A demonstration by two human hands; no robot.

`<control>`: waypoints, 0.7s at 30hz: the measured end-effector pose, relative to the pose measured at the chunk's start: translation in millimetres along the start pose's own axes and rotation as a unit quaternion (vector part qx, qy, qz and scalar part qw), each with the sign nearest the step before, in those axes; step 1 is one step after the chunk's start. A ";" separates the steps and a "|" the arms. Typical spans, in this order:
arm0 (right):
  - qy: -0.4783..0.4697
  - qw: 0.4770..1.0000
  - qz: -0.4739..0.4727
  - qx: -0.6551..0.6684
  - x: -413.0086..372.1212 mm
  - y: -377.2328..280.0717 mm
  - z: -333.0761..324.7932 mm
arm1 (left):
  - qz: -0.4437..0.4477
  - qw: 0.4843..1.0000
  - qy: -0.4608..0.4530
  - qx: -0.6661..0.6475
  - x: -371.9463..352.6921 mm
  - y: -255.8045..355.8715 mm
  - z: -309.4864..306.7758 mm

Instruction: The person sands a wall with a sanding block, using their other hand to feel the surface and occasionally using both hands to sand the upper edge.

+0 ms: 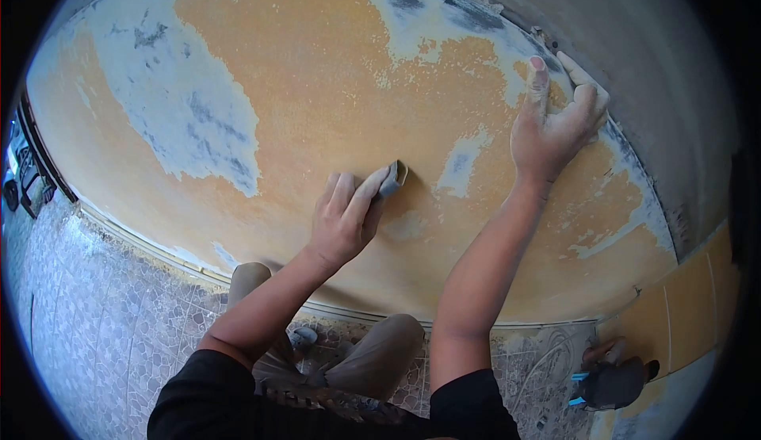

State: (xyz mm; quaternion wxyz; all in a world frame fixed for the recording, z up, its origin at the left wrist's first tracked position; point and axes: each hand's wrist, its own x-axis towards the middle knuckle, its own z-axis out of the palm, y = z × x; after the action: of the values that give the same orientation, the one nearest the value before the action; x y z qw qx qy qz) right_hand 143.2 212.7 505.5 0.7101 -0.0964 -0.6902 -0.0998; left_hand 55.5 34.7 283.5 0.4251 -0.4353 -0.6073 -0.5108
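Observation:
My left hand [345, 212] is closed round a folded piece of grey sandpaper [392, 180], which touches the middle of a large curved panel [309, 107]. The panel has an ochre-yellow surface with worn pale patches and darker grey smears. Up at the panel's right edge, my right hand [557, 115] rests with its thumb stretched out and its fingers bent towards the rim. White dust covers its fingers, and I see nothing held in it.
Patterned paving tiles [119, 297] lie below the panel's lower edge. A grey wall [642, 67] borders it at the upper right. Another person in dark clothing [614, 383] is at the lower right, near a yellow panelled surface [690, 305]. Dark objects [28, 170] stand at the far left.

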 end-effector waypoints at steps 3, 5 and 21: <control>0.014 1.000 -0.002 0.006 1.1 0.9 -0.4 | 0.002 0.998 -0.057 0.001 -3.0 -0.2 -4.5; 0.009 1.000 -0.002 0.005 0.8 -0.7 -3.5 | -0.005 1.000 -0.022 -0.007 27.0 10.7 -4.1; -0.022 0.999 0.013 0.027 1.4 -1.1 -7.2 | 0.001 0.999 -0.040 0.008 34.9 10.0 -1.7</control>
State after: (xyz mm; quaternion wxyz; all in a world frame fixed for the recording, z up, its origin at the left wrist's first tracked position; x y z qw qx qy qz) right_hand 149.9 209.6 506.7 0.6981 -0.0887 -0.7071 -0.0698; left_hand 56.2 37.2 319.7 0.4049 -0.4522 -0.6276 -0.4875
